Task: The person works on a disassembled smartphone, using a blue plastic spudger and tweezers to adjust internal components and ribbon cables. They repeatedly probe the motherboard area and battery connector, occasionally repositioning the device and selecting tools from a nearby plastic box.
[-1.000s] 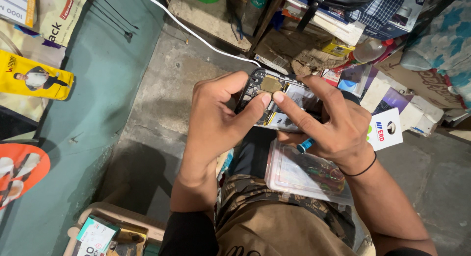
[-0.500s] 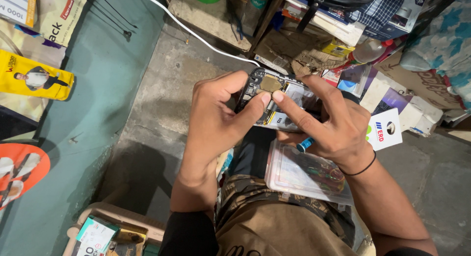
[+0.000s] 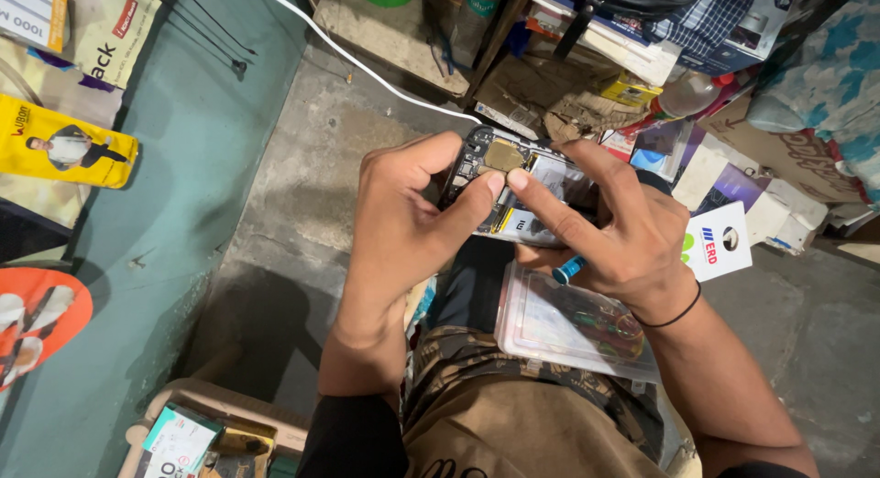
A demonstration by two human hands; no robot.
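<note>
While hands (image 3: 403, 221) (image 3: 623, 235) grip, opened phone (image 3: 513, 189) gleams metallic.

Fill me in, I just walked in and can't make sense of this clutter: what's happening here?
A person sits over a concrete floor, holding an opened phone with its back off in both hands. The left hand grips its left edge, thumb on the exposed insides; the right hand supports the other side, its forefinger touching the same spot, with a blue-tipped tool tucked in that hand. A clear plastic case of small parts lies on the lap. Boxes crowd the right.
</note>
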